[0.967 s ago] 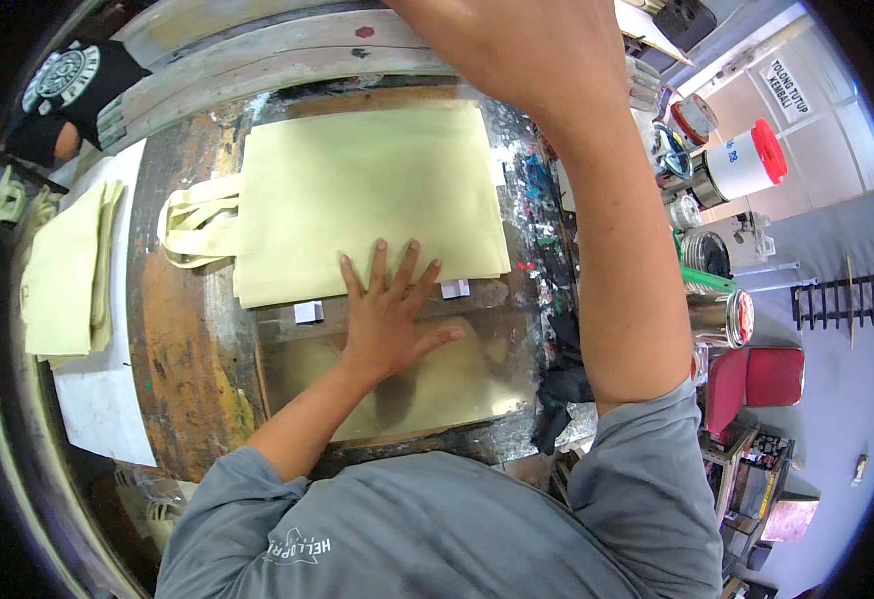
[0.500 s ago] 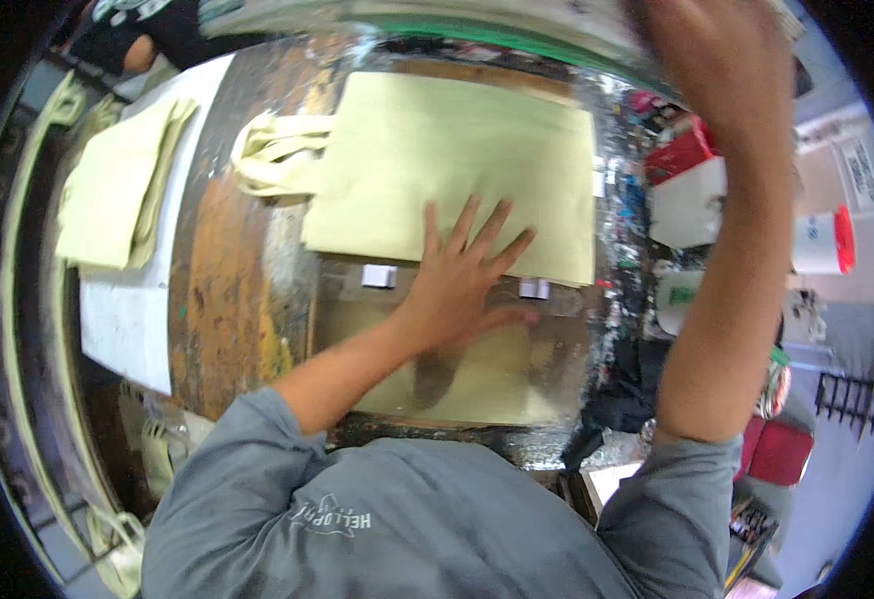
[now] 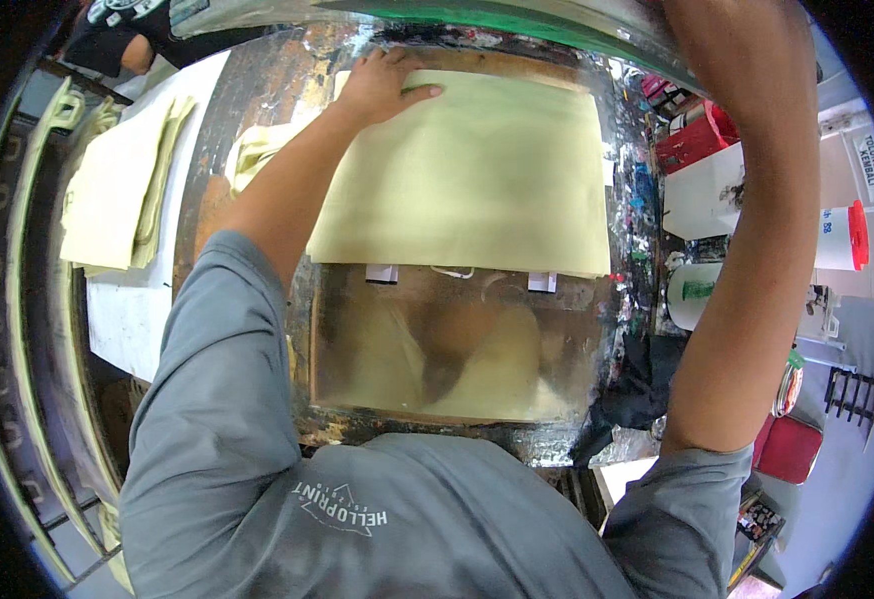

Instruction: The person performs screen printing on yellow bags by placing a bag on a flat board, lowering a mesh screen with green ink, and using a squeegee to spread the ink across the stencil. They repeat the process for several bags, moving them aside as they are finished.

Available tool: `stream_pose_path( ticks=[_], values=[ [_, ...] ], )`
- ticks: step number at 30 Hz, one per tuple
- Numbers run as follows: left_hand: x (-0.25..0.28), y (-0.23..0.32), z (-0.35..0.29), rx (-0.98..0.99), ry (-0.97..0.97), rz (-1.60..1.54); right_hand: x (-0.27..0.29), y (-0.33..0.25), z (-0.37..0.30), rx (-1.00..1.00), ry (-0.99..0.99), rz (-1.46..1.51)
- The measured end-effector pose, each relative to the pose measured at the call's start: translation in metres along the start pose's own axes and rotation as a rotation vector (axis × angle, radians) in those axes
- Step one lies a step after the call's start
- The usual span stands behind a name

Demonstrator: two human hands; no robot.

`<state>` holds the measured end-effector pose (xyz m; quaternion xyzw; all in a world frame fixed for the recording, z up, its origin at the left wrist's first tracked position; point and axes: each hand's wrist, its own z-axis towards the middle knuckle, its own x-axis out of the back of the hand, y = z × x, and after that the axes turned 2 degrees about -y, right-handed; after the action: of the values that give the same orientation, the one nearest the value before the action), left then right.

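A pale yellow cloth bag [image 3: 467, 175] is laid flat on a paint-stained printing platen [image 3: 457, 349], covering the platen's far half, with its handles [image 3: 257, 155] bunched off the bag's left edge. The left hand [image 3: 382, 85] is pressed palm-down on the far left corner of the bag, fingers held together and pointing right along the bag's far edge, thumb stretched out onto the cloth. The right arm [image 3: 757, 200] is raised past the bag's right side and runs out of the top of the view, so the right hand is not seen and its state cannot be told. Just below the bag's near edge, two small white tabs [image 3: 382, 273] are seen on the platen, and the bare glossy part of the platen nearer the person reflects a yellowish glow. To the left of the bag, beyond the platen's rim, a stack of similar folded yellow bags [image 3: 117, 190] is laid on a white surface [image 3: 132, 314]. To the right of the bag, a red crate [image 3: 697, 140], a white tub [image 3: 692, 295] and a white container with a red lid [image 3: 842, 235] are set among paint-spattered clutter. Above the bag's far left corner, another person's dark sleeve [image 3: 122, 25] is visible.
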<state>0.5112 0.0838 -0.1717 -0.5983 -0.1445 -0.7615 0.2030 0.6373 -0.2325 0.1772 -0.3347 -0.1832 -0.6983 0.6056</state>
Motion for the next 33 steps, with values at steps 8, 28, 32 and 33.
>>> stream_pose_path(
  ticks=[8, 28, 32, 33],
  values=[
    [0.126, 0.134, -0.052, 0.235, -0.088, -0.139, 0.023, 0.007, 0.024, -0.011, -0.3, -0.01],
    [0.096, 0.253, -0.179, 0.056, -0.126, -0.149, 0.004, 0.024, 0.001, 0.204, 0.09, -0.037],
    [0.146, 0.221, -0.169, 0.242, 0.347, -0.617, 0.012, 0.015, 0.0, 0.141, -0.022, -0.021],
    [0.164, 0.208, -0.168, 0.283, 0.441, -0.802, 0.014, 0.013, -0.005, 0.13, -0.025, -0.031]
  ],
)
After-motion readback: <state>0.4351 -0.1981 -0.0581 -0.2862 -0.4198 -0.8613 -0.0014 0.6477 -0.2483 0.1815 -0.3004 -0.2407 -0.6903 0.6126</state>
